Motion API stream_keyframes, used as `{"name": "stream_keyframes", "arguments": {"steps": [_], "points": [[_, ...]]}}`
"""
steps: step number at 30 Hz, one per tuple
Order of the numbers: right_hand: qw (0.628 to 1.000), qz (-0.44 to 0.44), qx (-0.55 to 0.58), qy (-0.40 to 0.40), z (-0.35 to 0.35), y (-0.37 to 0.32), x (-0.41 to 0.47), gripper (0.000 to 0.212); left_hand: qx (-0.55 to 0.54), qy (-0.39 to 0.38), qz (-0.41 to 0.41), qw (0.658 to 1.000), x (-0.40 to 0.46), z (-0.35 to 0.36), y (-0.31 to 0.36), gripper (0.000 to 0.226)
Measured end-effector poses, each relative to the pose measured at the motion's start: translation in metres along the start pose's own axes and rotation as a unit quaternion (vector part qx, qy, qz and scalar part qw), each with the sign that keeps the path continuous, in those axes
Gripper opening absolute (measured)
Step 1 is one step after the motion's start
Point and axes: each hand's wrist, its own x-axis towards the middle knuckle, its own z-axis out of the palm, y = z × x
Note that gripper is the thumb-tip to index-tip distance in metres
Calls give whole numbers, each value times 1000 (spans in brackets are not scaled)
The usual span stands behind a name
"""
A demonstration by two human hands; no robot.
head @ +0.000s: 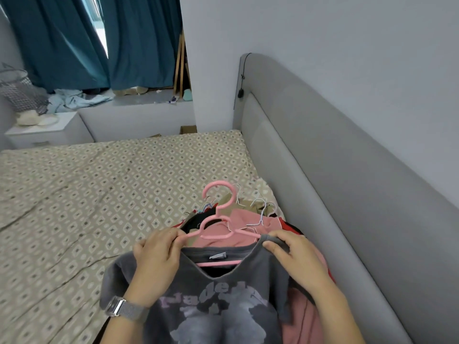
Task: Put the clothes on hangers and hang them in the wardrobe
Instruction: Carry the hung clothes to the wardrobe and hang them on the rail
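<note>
A dark grey printed T-shirt (216,294) lies in front of me on the bed with a pink plastic hanger (217,219) partly inside its neck opening. The hanger's hook points away from me. My left hand (159,254) pinches the hanger's left arm at the shirt's left shoulder. The shirt's right shoulder edge, over the hanger's right arm, is gripped by my right hand (295,259). Under and beyond the shirt lies a pile of clothes (248,219) on hangers, with a pink garment on top.
The bed (87,194) has a patterned beige cover and a grey padded headboard (335,182) along the right. A white nightstand (47,130) and a wire basket (22,93) stand at the far left, by teal curtains (74,40). No wardrobe is in view.
</note>
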Motion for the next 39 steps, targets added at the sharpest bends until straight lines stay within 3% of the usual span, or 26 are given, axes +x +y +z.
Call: {"name": "stream_keyframes", "arguments": {"steps": [4, 5, 7, 9, 12, 16, 22, 27, 28, 31, 35, 37, 39], "points": [[994, 11, 105, 6, -1, 27, 23, 6, -17, 7, -19, 1000, 8, 4, 2, 26], [987, 27, 155, 18, -1, 38, 29, 16, -28, 6, -22, 999, 9, 4, 2, 27], [948, 107, 291, 71, 1, 71, 45, 40, -41, 12, -28, 999, 11, 5, 5, 30], [895, 207, 379, 107, 1, 106, 66, 36, -43, 21, -39, 998, 12, 7, 8, 32], [910, 267, 307, 76, 4, 155, 93, 28, -38, 28, -60, 997, 12, 13, 12, 30], [932, 287, 218, -31, 21, 197, 122, 19, -35, 30, -95, 994, 11, 21, 18, 29], [928, 318, 93, -170, 64, 251, 149, 51, -14, 42, -136, 990, 9, 36, 23, 29], [915, 296, -2, -275, 76, 283, 162, 10, -12, 40, -163, 986, 8, 36, 15, 34], [912, 290, -20, -289, 77, 286, 164, 11, -18, 37, -170, 985, 8, 34, 13, 33], [906, 295, -14, -303, 74, 274, 168, 32, -35, 23, -187, 981, 9, 30, 8, 31], [890, 327, 28, -317, 72, 258, 166, 32, -32, 3, -202, 979, 9, 28, 2, 28], [884, 345, 68, -307, 77, 263, 169, 50, -34, -10, -203, 979, 9, 28, 2, 31], [885, 341, 97, -302, 79, 266, 171, 51, -45, -8, -202, 978, 8, 28, 4, 32]]}}
